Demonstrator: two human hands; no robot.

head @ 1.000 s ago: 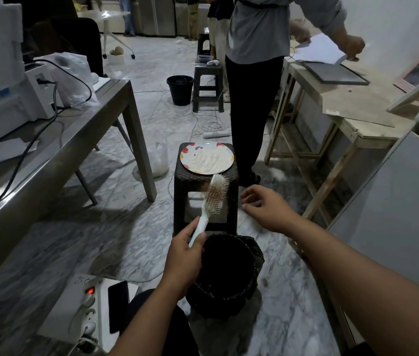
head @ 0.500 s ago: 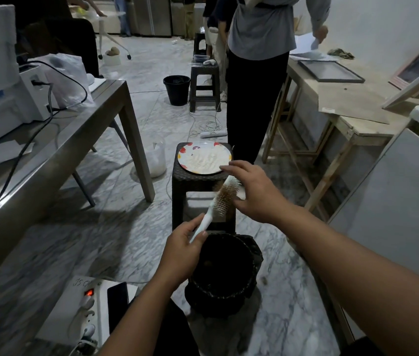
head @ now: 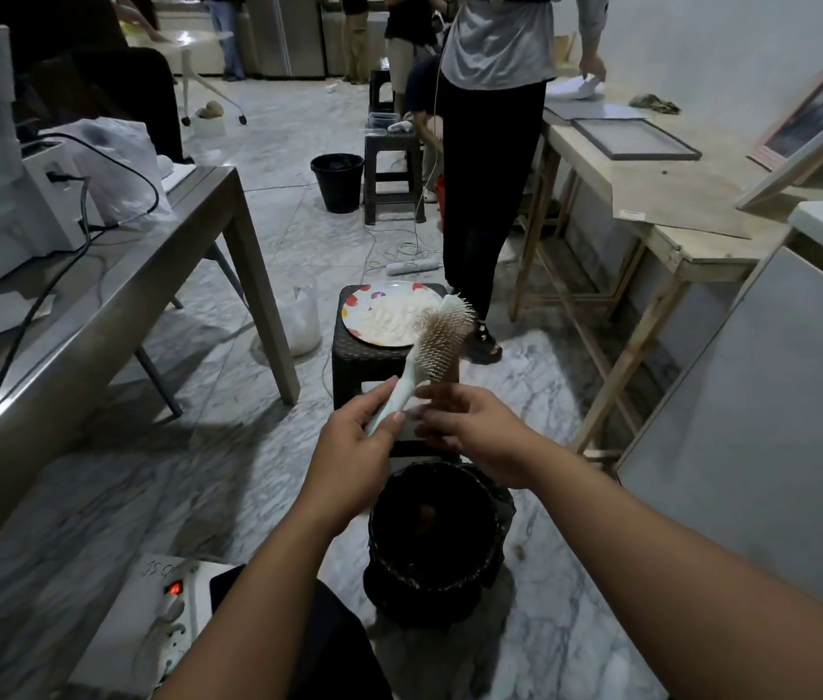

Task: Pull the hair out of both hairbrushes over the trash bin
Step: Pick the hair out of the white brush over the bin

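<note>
Left hand grip: fingers and thumb curled round the pale handle of the hairbrush, holding it tilted up and to the right, bristles facing right and toward the camera. Hair is matted in the bristles, brownish fuzz over most of the head.

Right hand grip: fingers curled in at the base of the brush head, just beside the left thumb. They look to be pinching at hair there, but the contact itself is too small to tell for sure.

Change from half a second ago: the right hand was up over the top of the brush head, covering the bristles; now it is down at the neck, and the whole head is exposed. The brush sits higher in view and its tip now overlaps the plate behind. Left hand hold on the handle unchanged.

Trash bin, black with a dark liner, stands on the marble floor directly below both hands, with a small brownish clump inside.

Behind the brush: dark wicker stool carrying a white plate with red markings. A person in black trousers stands behind the stool. Steel bench on the left, wooden bench on the right.
</note>
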